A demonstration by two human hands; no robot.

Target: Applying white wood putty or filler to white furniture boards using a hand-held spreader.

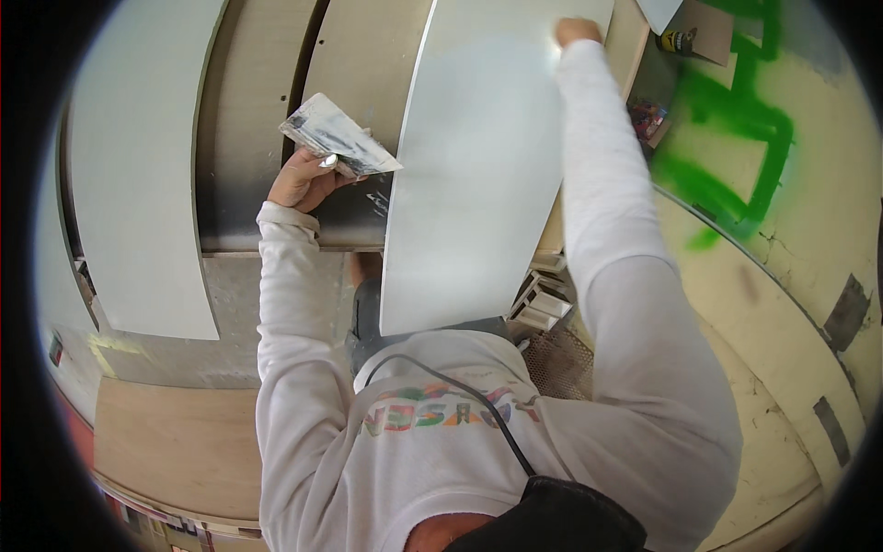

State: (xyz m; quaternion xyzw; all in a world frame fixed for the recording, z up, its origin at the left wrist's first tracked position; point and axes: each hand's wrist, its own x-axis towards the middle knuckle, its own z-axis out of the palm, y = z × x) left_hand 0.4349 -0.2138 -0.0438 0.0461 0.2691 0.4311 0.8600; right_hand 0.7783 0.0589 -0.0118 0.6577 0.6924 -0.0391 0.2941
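My left hand (302, 182) is closed on a thin, flat rectangular plate (333, 133) with grey and whitish smears, its thumb on top. The plate is held tilted just left of a long white panel (483, 156). My right arm reaches far forward, and my right hand (579, 31) is closed at the panel's far right edge. Its fingers are curled downward, and anything in them is hidden. The white panel lies lengthwise before me, its near end close to my waist.
A second long white panel (138, 175) lies to the left, with brown boards (248, 129) between. At far right are a dark can (677, 41) and a wall (809, 166) with green paint. A plywood sheet (175, 446) is at lower left; a mesh container (559, 361) stands right of my waist.
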